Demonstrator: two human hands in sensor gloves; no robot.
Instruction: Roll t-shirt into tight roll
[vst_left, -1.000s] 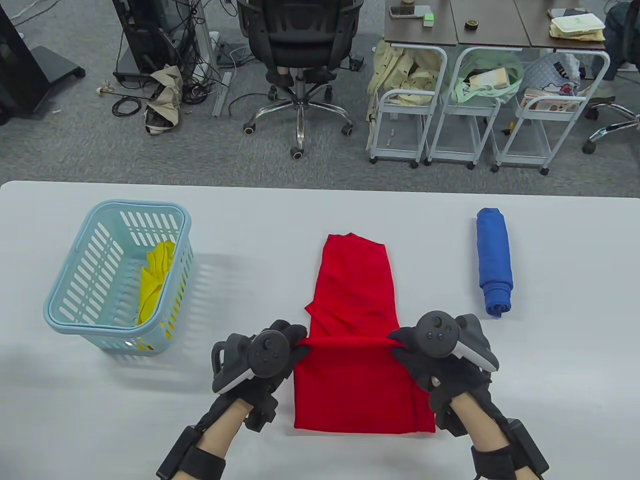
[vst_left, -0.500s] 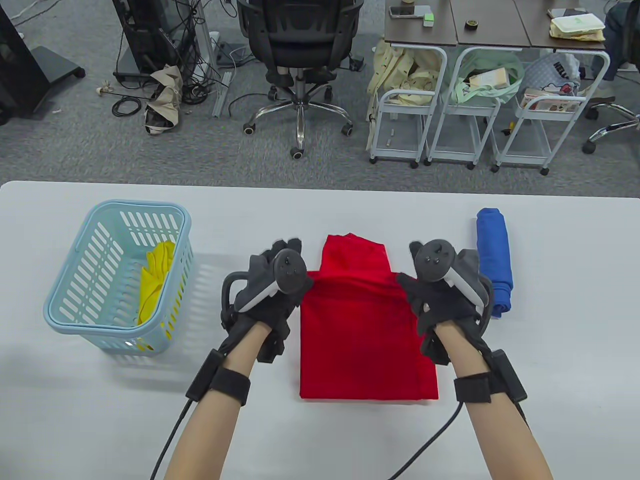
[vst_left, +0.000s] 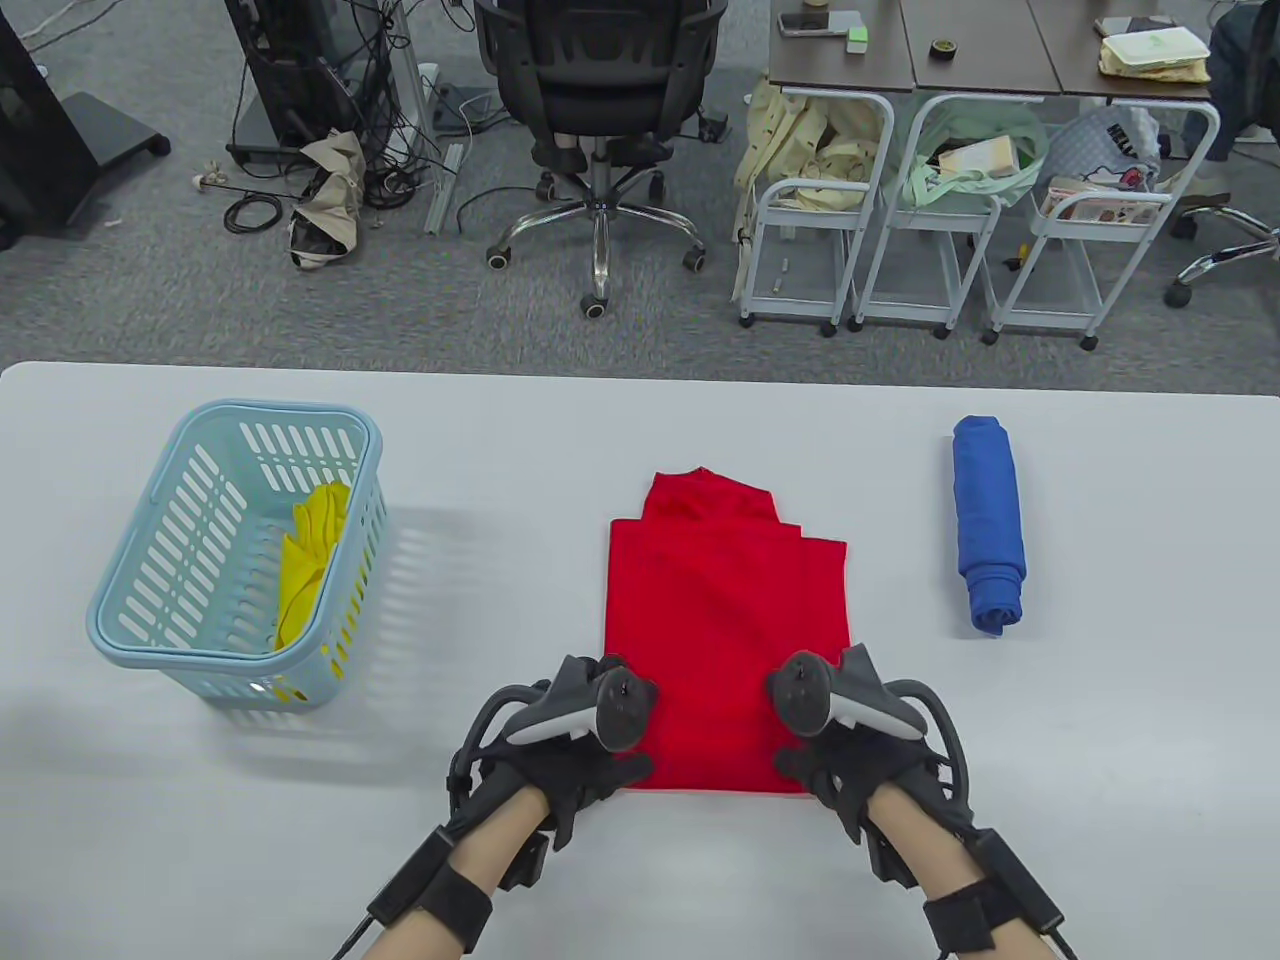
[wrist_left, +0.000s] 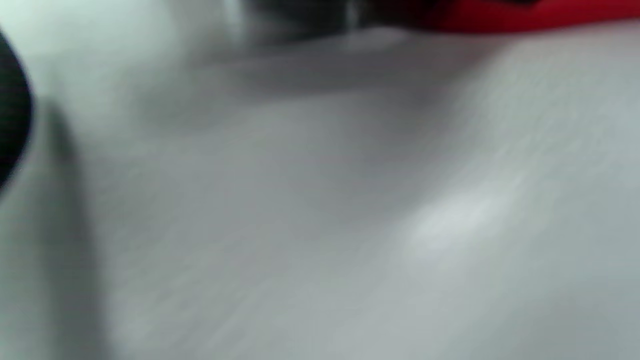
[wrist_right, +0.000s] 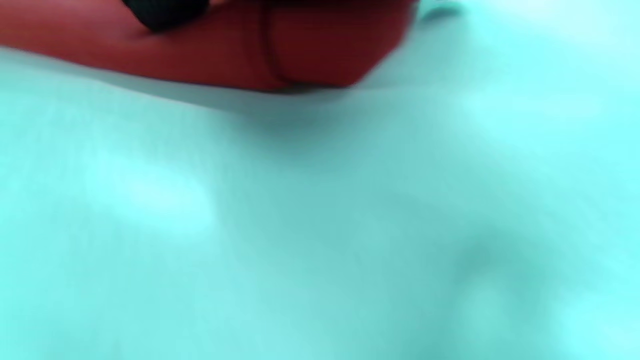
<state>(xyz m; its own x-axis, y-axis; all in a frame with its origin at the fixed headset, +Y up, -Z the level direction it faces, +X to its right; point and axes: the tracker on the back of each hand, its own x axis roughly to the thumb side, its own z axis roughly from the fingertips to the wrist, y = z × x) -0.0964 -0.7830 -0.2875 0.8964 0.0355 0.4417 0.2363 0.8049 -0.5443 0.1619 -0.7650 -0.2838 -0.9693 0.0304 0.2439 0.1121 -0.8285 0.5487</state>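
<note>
Lying flat near the middle of the white table (vst_left: 1100, 700), the red t-shirt (vst_left: 725, 620) is folded into a narrow panel, with its near part doubled over the far part so that a smaller section with the collar shows beyond the folded layer. Both gloved hands sit at the shirt's near edge. The left hand (vst_left: 575, 760) is at the near left corner, its thumb lying across the edge of the cloth; its fingers are hidden under the tracker, so whether they grip the fabric cannot be told. The right hand (vst_left: 860, 765) is at the near right corner, thumb pointing inward along the edge; its fingers are likewise hidden, and its hold cannot be told. The left wrist view is blurred and shows only a strip of red cloth at the top. The right wrist view, also blurred, shows a rounded fold of red cloth with a dark fingertip (wrist_right: 165, 12) on it. A rolled blue shirt (vst_left: 988, 520) lies well apart to the right. A light blue basket (vst_left: 150, 560) holding yellow cloth (vst_left: 305, 560) stands at the left.
</note>
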